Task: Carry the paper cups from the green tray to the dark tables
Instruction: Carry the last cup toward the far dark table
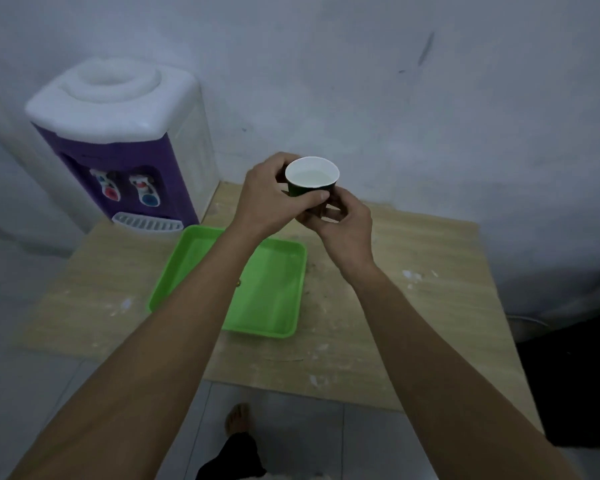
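A dark green paper cup with a white inside and some liquid in it is held upright in the air above the wooden table. My left hand grips its side with thumb and fingers. Under and beside the cup's base, my right hand cradles it. The green tray lies below on the table and holds no cups. A dark table shows partly at the right edge.
A purple and white water dispenser stands at the back left corner of the light wooden table. A grey wall rises behind. My bare foot stands on the tiled floor in front of the table.
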`<state>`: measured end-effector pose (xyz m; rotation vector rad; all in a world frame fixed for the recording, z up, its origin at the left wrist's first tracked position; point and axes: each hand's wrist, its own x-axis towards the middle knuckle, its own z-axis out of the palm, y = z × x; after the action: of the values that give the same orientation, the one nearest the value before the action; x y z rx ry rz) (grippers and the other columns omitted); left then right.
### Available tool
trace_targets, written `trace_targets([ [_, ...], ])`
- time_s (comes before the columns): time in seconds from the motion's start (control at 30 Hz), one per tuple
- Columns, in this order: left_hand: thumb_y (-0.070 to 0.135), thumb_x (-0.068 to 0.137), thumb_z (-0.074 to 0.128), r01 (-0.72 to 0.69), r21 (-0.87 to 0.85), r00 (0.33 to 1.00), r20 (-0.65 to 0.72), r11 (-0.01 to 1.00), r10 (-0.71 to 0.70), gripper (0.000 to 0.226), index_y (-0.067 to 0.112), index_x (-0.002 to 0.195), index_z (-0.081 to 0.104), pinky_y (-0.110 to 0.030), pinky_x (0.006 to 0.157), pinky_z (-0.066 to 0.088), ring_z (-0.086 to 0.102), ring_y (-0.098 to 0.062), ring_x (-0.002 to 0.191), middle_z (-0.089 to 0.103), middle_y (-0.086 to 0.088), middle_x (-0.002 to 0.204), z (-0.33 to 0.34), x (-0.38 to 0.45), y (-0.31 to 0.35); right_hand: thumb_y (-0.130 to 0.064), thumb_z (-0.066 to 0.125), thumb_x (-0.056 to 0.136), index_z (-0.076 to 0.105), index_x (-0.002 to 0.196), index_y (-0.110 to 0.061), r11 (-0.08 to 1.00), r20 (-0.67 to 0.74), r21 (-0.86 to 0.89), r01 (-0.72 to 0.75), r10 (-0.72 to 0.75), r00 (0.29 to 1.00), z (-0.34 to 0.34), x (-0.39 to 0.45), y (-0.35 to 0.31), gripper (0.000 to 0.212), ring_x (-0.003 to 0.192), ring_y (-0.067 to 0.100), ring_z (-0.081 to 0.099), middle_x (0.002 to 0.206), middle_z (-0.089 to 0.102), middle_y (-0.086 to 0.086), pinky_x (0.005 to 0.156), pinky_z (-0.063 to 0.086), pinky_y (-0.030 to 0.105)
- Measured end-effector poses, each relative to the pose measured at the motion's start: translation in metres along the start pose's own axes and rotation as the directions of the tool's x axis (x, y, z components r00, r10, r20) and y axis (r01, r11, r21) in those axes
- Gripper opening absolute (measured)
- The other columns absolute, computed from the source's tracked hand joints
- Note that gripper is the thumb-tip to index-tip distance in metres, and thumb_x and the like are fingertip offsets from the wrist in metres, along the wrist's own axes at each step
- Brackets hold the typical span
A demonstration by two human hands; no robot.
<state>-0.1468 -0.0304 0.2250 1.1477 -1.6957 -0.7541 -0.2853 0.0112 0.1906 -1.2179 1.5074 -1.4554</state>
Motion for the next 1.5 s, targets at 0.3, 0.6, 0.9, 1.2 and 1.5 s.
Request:
trace_targets([
  [0.3,0.047,0.066,0.086,-0.117,-0.054,0.992,0.043,0.992,0.119,0.054,0.022,0.111,0.068,-0.037,0.085,0.059,0.068,-0.007,0.101,0.072,0.013,0.105,0.054,-0.012,0.099,-0.006,0.089,0.074,0.065,0.122,-0.030,0.971,-0.049,0.238,-0.026,0.039,0.998,-0.099,-0.028,-0.048,0.059,0.104,0.021,0.075,0.121,0.072,0.012,0.090,0.062,0.048],
  [0.6,0.034,0.071,0.088,-0.133,-0.178,0.987,0.070,0.975,0.147,0.054,0.023,0.118,0.065,-0.026,0.087,0.057,0.065,-0.001,0.103,0.070,0.014,0.110,0.117,-0.045,0.160,0.007,0.084,0.075,0.068,0.115,-0.026,0.946,-0.131,0.323,-0.031,0.077,0.988,-0.181,-0.063,-0.067,0.054,0.109,0.029,0.073,0.111,0.074,0.022,0.088,0.063,0.048],
  [0.9,0.031,0.066,0.093,-0.115,-0.253,0.975,0.158,0.961,0.158,0.059,0.020,0.118,0.066,-0.012,0.078,0.054,0.065,0.002,0.101,0.071,0.012,0.109,0.173,-0.081,0.191,0.004,0.083,0.076,0.068,0.128,-0.017,0.939,-0.281,0.339,-0.058,0.160,0.946,-0.241,-0.104,-0.058,0.058,0.099,0.026,0.077,0.110,0.077,0.014,0.085,0.064,0.042],
  [1.2,0.030,0.067,0.093,-0.133,-0.295,0.921,0.315,0.946,0.228,0.055,0.021,0.115,0.068,-0.006,0.076,0.049,0.065,0.004,0.100,0.072,0.015,0.106,0.213,-0.096,0.212,0.004,0.085,0.074,0.067,0.129,-0.011,0.904,-0.390,0.421,-0.075,0.256,0.885,-0.279,-0.130,-0.047,0.060,0.099,0.032,0.077,0.103,0.079,0.016,0.095,0.060,0.049],
  [1.5,0.034,0.065,0.093,-0.146,-0.370,0.822,0.471,0.918,0.320,0.054,0.024,0.113,0.069,-0.012,0.081,0.052,0.066,0.003,0.100,0.073,0.016,0.105,0.250,-0.102,0.232,0.006,0.083,0.076,0.064,0.132,-0.008,0.881,-0.522,0.472,0.005,0.275,0.807,-0.308,-0.152,-0.042,0.061,0.107,0.031,0.075,0.112,0.077,0.018,0.098,0.058,0.051],
])
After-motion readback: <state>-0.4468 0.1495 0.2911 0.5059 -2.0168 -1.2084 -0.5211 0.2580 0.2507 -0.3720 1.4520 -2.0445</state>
